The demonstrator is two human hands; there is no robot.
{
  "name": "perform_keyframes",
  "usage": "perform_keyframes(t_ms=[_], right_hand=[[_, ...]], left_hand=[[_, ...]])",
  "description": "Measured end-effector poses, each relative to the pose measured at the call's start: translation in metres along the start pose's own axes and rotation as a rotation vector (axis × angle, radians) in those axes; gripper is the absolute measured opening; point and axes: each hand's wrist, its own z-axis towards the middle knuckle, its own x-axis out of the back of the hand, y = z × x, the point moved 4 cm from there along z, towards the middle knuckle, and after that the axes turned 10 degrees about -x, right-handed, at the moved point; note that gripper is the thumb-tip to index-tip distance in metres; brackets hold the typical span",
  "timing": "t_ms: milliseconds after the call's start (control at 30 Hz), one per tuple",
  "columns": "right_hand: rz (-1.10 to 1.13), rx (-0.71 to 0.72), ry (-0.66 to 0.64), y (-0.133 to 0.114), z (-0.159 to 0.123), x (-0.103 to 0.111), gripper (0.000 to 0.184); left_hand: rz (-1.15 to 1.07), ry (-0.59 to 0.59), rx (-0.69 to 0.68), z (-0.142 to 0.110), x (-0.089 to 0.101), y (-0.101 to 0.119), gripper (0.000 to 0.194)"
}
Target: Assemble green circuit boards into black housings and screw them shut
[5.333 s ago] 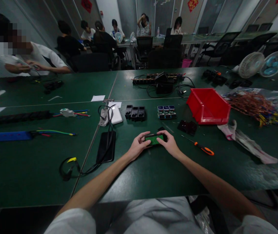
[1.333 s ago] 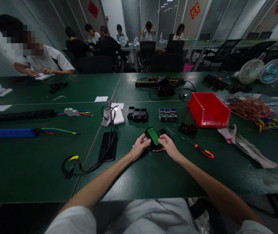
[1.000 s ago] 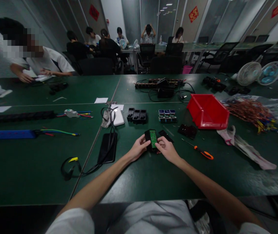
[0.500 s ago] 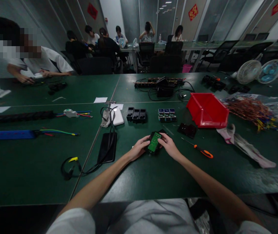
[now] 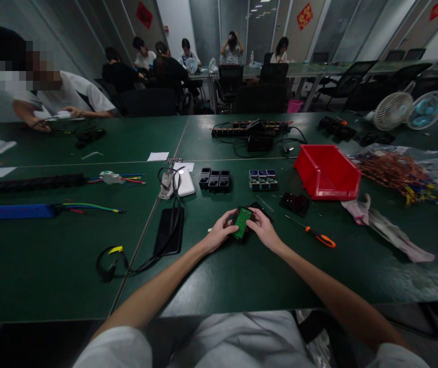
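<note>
Between my hands is a green circuit board (image 5: 243, 219) seated in a black plastic housing, tilted slightly to the right. My left hand (image 5: 221, 233) grips its left side, the thumb lying on the lower part of the board. On the opposite side, my right hand (image 5: 264, 228) holds the upper right edge with the thumb at the board's rim. A dark flat piece (image 5: 261, 210) lies just behind my right hand, partly covered by it. Black housings (image 5: 214, 180) and several small board modules (image 5: 263, 180) stand in groups beyond my hands.
An orange-handled screwdriver (image 5: 321, 237) and black flat covers (image 5: 294, 203) lie to the right, near a red bin (image 5: 328, 176) and a glove (image 5: 393, 237). At left are a phone (image 5: 168, 232), a white power bank (image 5: 185, 182) and a black cable (image 5: 146, 267). A co-worker (image 5: 61, 97) sits across the table.
My left thumb has slid down the board, and my right thumb has shifted slightly toward its edge. The housing has moved a little to the left and stays in both hands.
</note>
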Motion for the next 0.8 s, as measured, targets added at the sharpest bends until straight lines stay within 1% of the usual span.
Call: perform_keyframes(t_ms=[267, 467, 700, 800], right_hand=[[0.070, 0.022, 0.028, 0.003, 0.002, -0.001, 0.041], [0.083, 0.000, 0.030, 0.002, 0.002, -0.002, 0.041], [0.119, -0.032, -0.012, -0.005, -0.001, -0.003, 0.043], [0.132, -0.037, -0.009, -0.009, -0.002, -0.003, 0.039]], left_hand=[[0.160, 0.034, -0.054, 0.001, -0.001, 0.000, 0.059], [0.274, 0.041, -0.105, 0.002, -0.002, 0.001, 0.055], [0.254, 0.053, -0.090, 0.003, 0.001, -0.001, 0.056], [0.220, 0.048, -0.073, 0.003, 0.000, -0.002, 0.058]])
